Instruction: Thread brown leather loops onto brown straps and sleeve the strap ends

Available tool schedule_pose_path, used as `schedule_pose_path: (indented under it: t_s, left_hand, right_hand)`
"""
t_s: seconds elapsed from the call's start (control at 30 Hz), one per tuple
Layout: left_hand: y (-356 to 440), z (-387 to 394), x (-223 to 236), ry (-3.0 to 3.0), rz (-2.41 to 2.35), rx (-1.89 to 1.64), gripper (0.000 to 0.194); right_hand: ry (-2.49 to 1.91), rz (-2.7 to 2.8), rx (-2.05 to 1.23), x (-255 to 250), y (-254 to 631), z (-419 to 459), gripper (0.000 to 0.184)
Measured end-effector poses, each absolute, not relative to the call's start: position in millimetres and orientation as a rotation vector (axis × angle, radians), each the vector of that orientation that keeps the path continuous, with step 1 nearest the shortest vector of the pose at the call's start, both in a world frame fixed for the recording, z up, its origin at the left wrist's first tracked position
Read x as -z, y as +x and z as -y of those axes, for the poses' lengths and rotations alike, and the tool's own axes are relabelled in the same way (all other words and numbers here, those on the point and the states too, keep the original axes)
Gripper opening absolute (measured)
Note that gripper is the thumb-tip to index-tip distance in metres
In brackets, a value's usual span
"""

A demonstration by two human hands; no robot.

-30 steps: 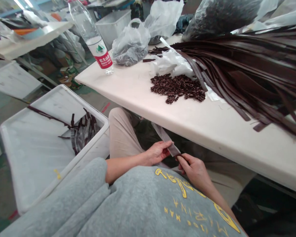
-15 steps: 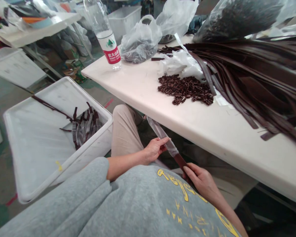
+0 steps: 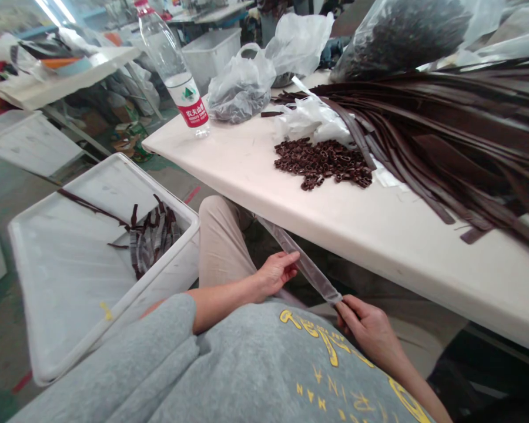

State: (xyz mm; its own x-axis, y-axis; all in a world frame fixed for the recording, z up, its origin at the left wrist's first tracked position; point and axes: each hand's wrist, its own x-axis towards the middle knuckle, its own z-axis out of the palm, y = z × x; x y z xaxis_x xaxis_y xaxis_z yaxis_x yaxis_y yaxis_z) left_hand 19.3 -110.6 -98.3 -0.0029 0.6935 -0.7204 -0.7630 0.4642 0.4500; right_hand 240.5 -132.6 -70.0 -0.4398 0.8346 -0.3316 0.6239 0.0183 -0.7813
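Head-worn view, live from up top, angled forward and down: tight over the grey sweatshirt (image 3: 268,364), left hand (image 3: 275,273) and right hand (image 3: 370,335), out to the white table (image 3: 335,235) ahead.

Sheer plastic film strip (image 3: 302,261), smooth and glossy, beside dark brown straps (image 3: 441,138) with a satin sheen.
The tabletop (image 3: 229,155) is smooth, matt cream laminate; the bin (image 3: 66,276) is scuffed white plastic; the bottle (image 3: 171,64) is clear, glossy plastic.
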Motion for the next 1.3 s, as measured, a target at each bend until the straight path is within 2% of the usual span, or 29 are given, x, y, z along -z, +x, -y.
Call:
schedule_pose_path:
  t_s: [0.17,0.27,0.43,0.67,0.77,0.93,1.13,1.3]
  left_hand:
    - [33.5,131.2,103.2,0.263,-1.07,-0.867,0.034]
    - [23.3,122.5,98.3,0.164,-1.014,-0.966,0.038]
    - [2.1,105.6,95.5,-0.059,-1.078,-1.192,0.024]
    - [23.4,134.7,98.2,0.358,-1.037,-0.887,0.036]
    - [10.9,128.4,91.8,0.274,-0.963,-1.022,0.044]
    - [-8.5,117.1,89.3,0.002,-1.054,-1.241,0.032]
    - [7.6,138.6,80.9,0.523,-1.009,-0.877,0.037]
    - [-14.2,124.9,62.4,0.575,-0.982,-1.21,0.051]
  right_hand:
    - [-1.45,2.145,-1.213,69.5,212.4,127.2,0.036]
    - [-1.396,2.173,-1.24,67.8,212.1,125.7,0.038]
    - [-1.418,2.209,-1.222,74.8,238.4,133.4,0.039]
    - [-1.365,2.253,-1.111,72.2,218.1,130.3,0.039]
    - [-1.32,2.276,-1.1,70.5,225.2,130.3,0.038]
    - [-1.355,2.287,-1.083,77.1,253.3,136.8,0.036]
    - [-1.334,2.285,-1.091,68.2,240.3,135.5,0.037]
    - [-1.344,2.244,-1.249,56.7,261.2,133.3,0.041]
